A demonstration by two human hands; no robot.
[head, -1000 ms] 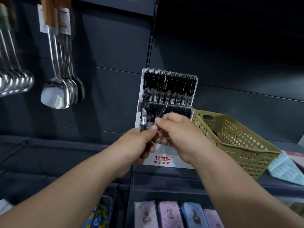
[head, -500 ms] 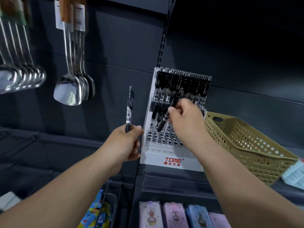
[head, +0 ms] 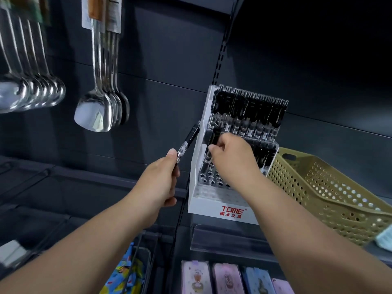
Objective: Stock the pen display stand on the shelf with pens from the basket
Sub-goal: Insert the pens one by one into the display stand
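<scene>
Two bare hands work at the centre of the frame, each holding one pen. We see the left hand (head: 158, 181), just left of centre, with fingers and thumb curled round the lower end of the first pen (head: 188, 141). This pen tilts up toward the right, and its black top lies just beside the left wall of the pen display stand (head: 212, 205); we cannot tell whether the two touch. The right hand (head: 233, 164), at centre, pinches the second pen (head: 205, 164) by its upper half. That pen stands nearly upright at the left edge of the stand's middle tier, its tip down among the round holes. The stand is white and stepped, with TOME in red on its front lip, and it sits on the dark shelf (head: 233, 237) right of centre. Its back row (head: 250, 111) is filled with black-capped pens, and bare holes show in the lower rows. The tan perforated basket (head: 331, 198) rests on the same shelf, just right of the stand. At the upper left of the frame hang steel spoons (head: 31, 92) and spatulas (head: 95, 111). Along the bottom edge lie pastel printed cases (head: 229, 279).
</scene>
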